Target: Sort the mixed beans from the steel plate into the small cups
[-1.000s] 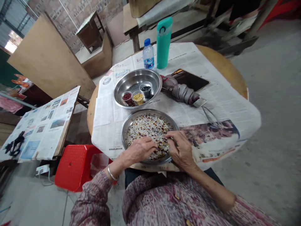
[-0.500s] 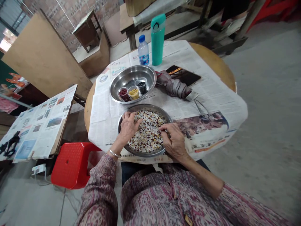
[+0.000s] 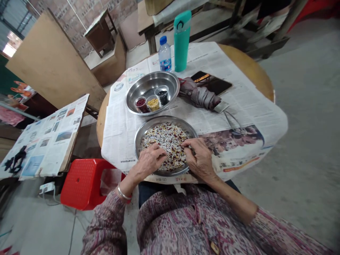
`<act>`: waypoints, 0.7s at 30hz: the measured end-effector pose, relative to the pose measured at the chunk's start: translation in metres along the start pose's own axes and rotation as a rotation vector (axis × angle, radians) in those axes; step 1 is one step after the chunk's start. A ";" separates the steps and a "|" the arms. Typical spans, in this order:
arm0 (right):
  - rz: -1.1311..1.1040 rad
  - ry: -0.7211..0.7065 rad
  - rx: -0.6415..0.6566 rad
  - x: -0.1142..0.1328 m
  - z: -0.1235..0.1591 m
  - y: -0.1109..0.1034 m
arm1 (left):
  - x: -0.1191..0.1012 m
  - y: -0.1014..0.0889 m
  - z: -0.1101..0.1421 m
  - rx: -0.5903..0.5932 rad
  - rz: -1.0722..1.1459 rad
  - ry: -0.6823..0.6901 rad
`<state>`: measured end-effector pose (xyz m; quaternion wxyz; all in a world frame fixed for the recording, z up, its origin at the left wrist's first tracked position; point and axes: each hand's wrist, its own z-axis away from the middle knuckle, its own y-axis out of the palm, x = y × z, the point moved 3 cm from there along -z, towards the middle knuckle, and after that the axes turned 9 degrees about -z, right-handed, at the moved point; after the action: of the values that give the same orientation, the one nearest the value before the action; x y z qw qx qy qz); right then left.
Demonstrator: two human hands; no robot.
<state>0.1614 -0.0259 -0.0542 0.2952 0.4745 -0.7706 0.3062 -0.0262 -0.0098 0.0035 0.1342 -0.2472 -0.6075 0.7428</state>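
A round steel plate point(image 3: 138, 136) in front of me holds a spread of white grains mixed with dark red, yellow and dark beans point(image 3: 170, 140). My left hand point(image 3: 150, 160) is over its near left part, fingers curled together low over the mix. At the right rim is my right hand point(image 3: 199, 156), thumb and forefinger drawn together at the edge of the beans. Whatever the fingertips of either hand hold is too small to make out. Behind the plate, a deeper steel basin point(image 3: 138, 85) carries three clear cups: red beans point(image 3: 141, 103), yellow beans point(image 3: 153, 103) and black beans point(image 3: 162, 95).
Newspaper point(image 3: 117, 131) covers the round table. A water bottle point(image 3: 165, 56), a teal flask point(image 3: 182, 42), a folded umbrella point(image 3: 200, 95) and a dark flat device point(image 3: 219, 86) stand or lie beyond. A red stool point(image 3: 82, 184) is at the left.
My left hand has come back from the plate's far left side toward its near edge, its fingers now more closed. My right hand stays at the right rim. The view has shifted slightly.
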 end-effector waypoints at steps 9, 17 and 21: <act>0.009 -0.006 0.007 -0.002 0.002 0.001 | 0.025 0.002 -0.004 -0.155 -0.064 -0.146; 0.013 -0.011 -0.005 -0.001 0.000 0.001 | 0.029 -0.001 -0.056 -0.313 -0.124 -0.212; 0.011 -0.002 0.000 -0.001 0.001 0.000 | 0.021 0.002 -0.079 -0.242 -0.156 -0.230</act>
<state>0.1614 -0.0255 -0.0556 0.2926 0.4708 -0.7735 0.3074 -0.0019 0.0659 -0.0141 0.0902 -0.1271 -0.7211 0.6750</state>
